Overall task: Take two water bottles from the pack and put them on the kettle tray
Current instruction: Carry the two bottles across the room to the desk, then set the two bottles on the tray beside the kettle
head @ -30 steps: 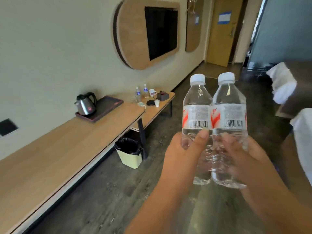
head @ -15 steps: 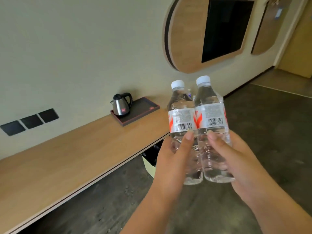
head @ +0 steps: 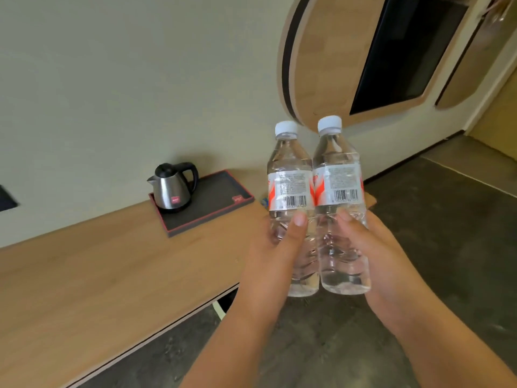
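1. Head view, centre: we hold two clear water bottles upright and side by side in front of us, their sides touching. Our left hand [head: 275, 256] is wrapped around the lower half of the left bottle [head: 291, 197], thumb pressed just under its label. Our right hand [head: 383, 264] grips the lower half of the right bottle [head: 338, 191] the same way, thumb across the front.
2. Head view, the bottles: both have white screw caps and white labels with red-orange marks and a barcode facing us. Both look full of water. They are raised in the air, clear of any surface, with the floor [head: 447, 219] below them.
3. Head view, left of the bottles: a long wooden tabletop [head: 84, 275] runs along a pale wall [head: 140, 79]. On it lies the kettle tray [head: 215, 203], a dark rectangular tray with a red edge. A steel kettle [head: 172, 189] with a black lid and handle stands on the tray's left end; the right part of the tray is bare. The bottles are near the tray's right end but apart from it, not on it.
4. Head view, top right: a rounded wooden wall panel [head: 330, 57] frames a dark screen [head: 411, 51]. A second wooden panel shows at the far right edge.
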A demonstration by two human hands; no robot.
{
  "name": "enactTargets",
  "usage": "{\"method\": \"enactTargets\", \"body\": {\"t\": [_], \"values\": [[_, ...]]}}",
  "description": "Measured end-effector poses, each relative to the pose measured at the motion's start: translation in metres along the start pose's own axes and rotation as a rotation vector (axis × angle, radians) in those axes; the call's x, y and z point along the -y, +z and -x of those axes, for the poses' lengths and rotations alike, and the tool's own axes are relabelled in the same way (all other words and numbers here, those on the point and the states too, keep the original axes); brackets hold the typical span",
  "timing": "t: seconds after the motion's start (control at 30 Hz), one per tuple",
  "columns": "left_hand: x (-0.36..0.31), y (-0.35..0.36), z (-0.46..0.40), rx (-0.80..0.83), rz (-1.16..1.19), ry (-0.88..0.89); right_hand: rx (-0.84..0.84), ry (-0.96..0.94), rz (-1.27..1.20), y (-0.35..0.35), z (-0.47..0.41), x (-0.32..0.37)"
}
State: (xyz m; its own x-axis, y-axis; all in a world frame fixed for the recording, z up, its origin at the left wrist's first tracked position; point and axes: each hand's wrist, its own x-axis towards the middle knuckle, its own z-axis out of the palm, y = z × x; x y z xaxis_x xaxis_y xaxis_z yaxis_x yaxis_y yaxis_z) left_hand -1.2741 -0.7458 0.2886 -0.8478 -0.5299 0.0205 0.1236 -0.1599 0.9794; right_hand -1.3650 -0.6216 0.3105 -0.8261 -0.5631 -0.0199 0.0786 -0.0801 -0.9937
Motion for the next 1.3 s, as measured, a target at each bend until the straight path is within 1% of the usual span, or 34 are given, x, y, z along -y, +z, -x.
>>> {"method": "enactTargets", "body": {"t": [0.13,0.2,0.33,0.4,0.5,0.6,0.67,0.73,0.77,0.87,0.97,1.03,1.1,1.23,1.3], "values": [[0.016,-0.011,-0.056,-0.207,-0.121,0.065,0.113,0.046,-0.06,0.006,-0.078,-0.021],[0.017,-0.015,-0.077,-0.272,-0.17,0.077,0.188,0.083,-0.091,0.009,-0.115,-0.03],[0.017,-0.023,-0.121,-0.449,-0.173,0.024,0.399,0.161,-0.095,0.013,-0.19,-0.037],[0.018,-0.025,-0.14,-0.485,-0.157,-0.002,0.494,0.202,-0.065,0.013,-0.226,-0.039],[0.021,-0.035,-0.163,-0.479,-0.153,-0.04,0.616,0.265,-0.054,0.017,-0.272,-0.042],[0.025,-0.053,-0.188,-0.46,-0.14,-0.081,0.724,0.223,-0.029,0.026,-0.306,-0.047],[0.023,-0.068,-0.205,-0.392,-0.178,-0.071,0.764,0.189,-0.009,0.031,-0.325,-0.05],[0.026,-0.088,-0.22,-0.271,-0.241,-0.022,0.774,0.101,0.083,0.036,-0.344,-0.055],[0.028,-0.099,-0.229,-0.23,-0.271,-0.027,0.773,0.054,0.167,0.039,-0.354,-0.057],[0.04,-0.134,-0.252,-0.224,-0.393,-0.154,0.797,-0.021,0.437,0.046,-0.381,-0.075],[0.066,-0.164,-0.277,-0.143,-0.593,-0.24,0.798,-0.036,0.638,0.056,-0.4,-0.1],[0.087,-0.177,-0.294,-0.128,-0.702,-0.257,0.823,-0.087,0.66,0.065,-0.409,-0.121],[0.112,-0.189,-0.309,-0.135,-0.739,-0.275,0.813,-0.11,0.65,0.072,-0.417,-0.144],[0.157,-0.2,-0.325,-0.198,-0.754,-0.342,0.764,0.034,0.651,0.075,-0.436,-0.194],[0.177,-0.204,-0.333,-0.222,-0.721,-0.381,0.761,0.061,0.687,0.076,-0.447,-0.214]]}}
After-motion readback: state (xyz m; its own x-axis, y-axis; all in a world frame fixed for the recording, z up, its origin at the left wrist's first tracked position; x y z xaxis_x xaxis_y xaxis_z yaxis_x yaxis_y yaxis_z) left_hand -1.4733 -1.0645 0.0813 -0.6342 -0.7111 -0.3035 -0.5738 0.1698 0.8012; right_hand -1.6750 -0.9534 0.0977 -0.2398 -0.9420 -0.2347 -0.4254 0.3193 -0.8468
